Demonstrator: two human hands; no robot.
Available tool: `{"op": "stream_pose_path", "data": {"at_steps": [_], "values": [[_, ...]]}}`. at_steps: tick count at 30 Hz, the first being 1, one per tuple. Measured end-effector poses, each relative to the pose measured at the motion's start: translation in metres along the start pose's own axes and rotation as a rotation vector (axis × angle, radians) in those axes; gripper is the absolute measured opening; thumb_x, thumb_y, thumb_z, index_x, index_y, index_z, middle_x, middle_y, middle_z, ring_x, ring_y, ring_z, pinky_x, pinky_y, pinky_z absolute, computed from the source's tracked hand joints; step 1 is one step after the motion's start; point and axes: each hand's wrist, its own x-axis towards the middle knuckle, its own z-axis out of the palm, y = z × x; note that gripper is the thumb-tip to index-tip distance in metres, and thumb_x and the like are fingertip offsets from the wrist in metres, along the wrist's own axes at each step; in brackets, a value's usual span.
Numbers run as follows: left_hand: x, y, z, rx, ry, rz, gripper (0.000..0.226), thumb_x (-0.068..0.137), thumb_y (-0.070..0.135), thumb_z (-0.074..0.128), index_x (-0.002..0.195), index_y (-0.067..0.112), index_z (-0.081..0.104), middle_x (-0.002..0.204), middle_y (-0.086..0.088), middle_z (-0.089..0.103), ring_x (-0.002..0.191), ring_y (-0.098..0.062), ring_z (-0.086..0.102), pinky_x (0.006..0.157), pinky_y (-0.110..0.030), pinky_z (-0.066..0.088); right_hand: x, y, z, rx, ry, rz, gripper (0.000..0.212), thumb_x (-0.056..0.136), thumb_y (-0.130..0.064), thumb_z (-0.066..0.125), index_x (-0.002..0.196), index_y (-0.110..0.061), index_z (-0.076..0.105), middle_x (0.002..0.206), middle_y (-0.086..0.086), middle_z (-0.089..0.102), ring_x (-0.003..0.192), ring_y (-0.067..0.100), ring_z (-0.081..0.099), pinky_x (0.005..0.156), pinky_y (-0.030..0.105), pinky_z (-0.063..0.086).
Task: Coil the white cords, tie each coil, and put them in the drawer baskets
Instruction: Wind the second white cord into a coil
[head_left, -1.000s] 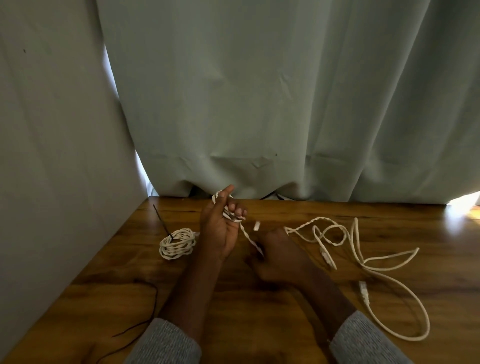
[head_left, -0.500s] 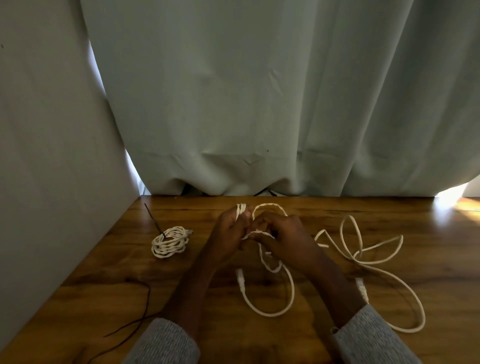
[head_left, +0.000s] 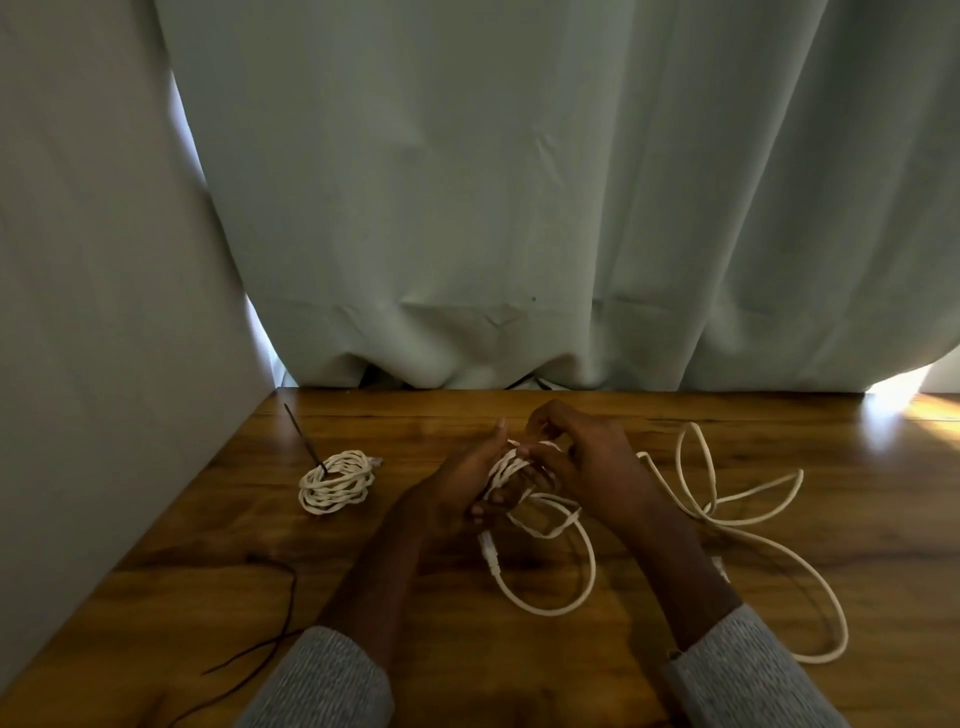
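Observation:
A white twisted cord (head_left: 506, 470) is wound in several turns round the fingers of my left hand (head_left: 462, 488), which holds that coil above the wooden table (head_left: 467, 415). My right hand (head_left: 582, 457) pinches the same cord at the top of the coil, fingers curled. The loose end with its white plug (head_left: 488, 553) hangs below in a loop on the table. A finished white coil (head_left: 337, 480) lies to the left. A second loose white cord (head_left: 727, 499) sprawls in loops on the right. No drawer or basket is in view.
A thin black wire (head_left: 280, 613) runs along the table's left front, and a dark thin stick (head_left: 304, 434) pokes out of the finished coil. A grey wall (head_left: 104, 364) borders the left; a pale green curtain (head_left: 519, 208) hangs behind the table.
My right hand came up from the table to meet the left one. More turns of cord now sit round my left fingers, and the plug end has dropped into a loop below.

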Motion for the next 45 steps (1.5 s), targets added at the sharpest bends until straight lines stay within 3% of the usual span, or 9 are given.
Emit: {"op": "stream_pose_path", "data": {"at_steps": [3, 8, 13, 17, 19, 25, 31, 40, 45], "values": [[0.000, 0.000, -0.001, -0.115, -0.115, 0.028, 0.064, 0.099, 0.056, 0.029, 0.087, 0.006, 0.066, 0.049, 0.000, 0.037, 0.033, -0.006, 0.023, 0.039, -0.024, 0.011, 0.000, 0.008, 0.001, 0.053, 0.013, 0.127, 0.018, 0.088, -0.035, 0.073, 0.100, -0.022, 0.069, 0.084, -0.010, 0.069, 0.073, 0.003, 0.067, 0.061, 0.021, 0.056], [-0.008, 0.005, -0.005, -0.196, -0.208, 0.120, 0.042, 0.101, 0.037, 0.040, 0.093, 0.003, 0.064, 0.049, 0.004, 0.034, 0.034, -0.004, 0.021, 0.041, -0.025, 0.011, 0.001, 0.006, 0.004, 0.360, -0.037, 0.149, 0.015, 0.099, -0.014, 0.060, 0.105, -0.011, 0.073, 0.087, -0.003, 0.074, 0.071, 0.012, 0.071, 0.058, 0.025, 0.056], [-0.011, 0.013, -0.006, -0.512, -0.343, 0.256, 0.045, 0.099, 0.038, 0.041, 0.103, 0.000, 0.064, 0.049, 0.007, 0.036, 0.036, -0.005, 0.020, 0.037, -0.018, 0.024, 0.002, -0.002, 0.009, 0.619, 0.040, 0.399, 0.018, 0.105, -0.016, 0.050, 0.106, -0.006, 0.065, 0.068, 0.009, 0.059, 0.042, 0.012, 0.053, 0.042, 0.032, 0.054], [-0.011, 0.018, -0.002, -0.652, -0.369, 0.400, 0.051, 0.101, 0.033, 0.048, 0.129, -0.008, 0.055, 0.055, 0.005, 0.044, 0.041, -0.004, 0.024, 0.041, -0.018, 0.031, -0.004, -0.013, 0.030, 0.456, 0.033, 0.329, 0.024, 0.108, -0.021, 0.043, 0.094, -0.019, 0.063, 0.066, -0.006, 0.061, 0.046, 0.003, 0.056, 0.044, 0.016, 0.043], [-0.013, 0.020, 0.001, -0.686, -0.363, 0.466, 0.053, 0.100, 0.029, 0.052, 0.135, -0.010, 0.049, 0.059, 0.005, 0.048, 0.042, -0.004, 0.025, 0.043, -0.019, 0.029, -0.005, -0.014, 0.040, 0.243, 0.008, 0.212, 0.016, 0.107, -0.021, 0.044, 0.107, -0.023, 0.059, 0.075, -0.011, 0.061, 0.057, 0.000, 0.060, 0.053, 0.012, 0.042], [-0.010, 0.021, 0.003, -0.746, -0.227, 0.538, 0.060, 0.096, 0.021, 0.060, 0.140, -0.014, 0.040, 0.062, 0.002, 0.050, 0.043, -0.005, 0.043, 0.045, -0.019, 0.039, -0.008, -0.023, 0.040, 0.029, -0.133, 0.157, 0.055, 0.097, -0.014, 0.058, 0.143, -0.022, 0.029, 0.094, -0.006, 0.061, 0.073, 0.008, 0.061, 0.062, 0.027, 0.049], [-0.004, 0.022, 0.000, -0.789, 0.070, 0.593, 0.048, 0.096, 0.018, 0.043, 0.135, -0.010, 0.044, 0.068, -0.003, 0.063, 0.054, -0.011, 0.062, 0.055, -0.023, 0.052, -0.006, -0.029, 0.037, 0.020, -0.314, 0.233, 0.073, 0.096, -0.006, 0.059, 0.154, -0.029, 0.022, 0.107, -0.002, 0.062, 0.089, 0.009, 0.062, 0.070, 0.018, 0.049], [0.012, 0.014, 0.006, -0.538, 0.395, 0.607, 0.031, 0.105, 0.010, 0.035, 0.131, -0.003, 0.047, 0.072, -0.012, 0.071, 0.068, -0.026, 0.073, 0.061, -0.033, 0.060, -0.007, -0.028, 0.037, 0.150, -0.542, 0.267, 0.051, 0.088, -0.001, 0.065, 0.135, -0.018, 0.054, 0.123, 0.001, 0.067, 0.111, 0.015, 0.065, 0.093, 0.030, 0.056], [0.016, -0.001, 0.008, 0.005, 0.474, 0.562, 0.035, 0.106, 0.014, 0.039, 0.140, 0.018, 0.041, 0.078, -0.007, 0.072, 0.076, -0.027, 0.073, 0.067, -0.032, 0.058, -0.005, -0.024, 0.024, 0.214, -0.738, 0.299, 0.052, 0.086, -0.007, 0.070, 0.136, -0.016, 0.056, 0.125, 0.003, 0.066, 0.108, 0.013, 0.067, 0.088, 0.034, 0.060]]}}
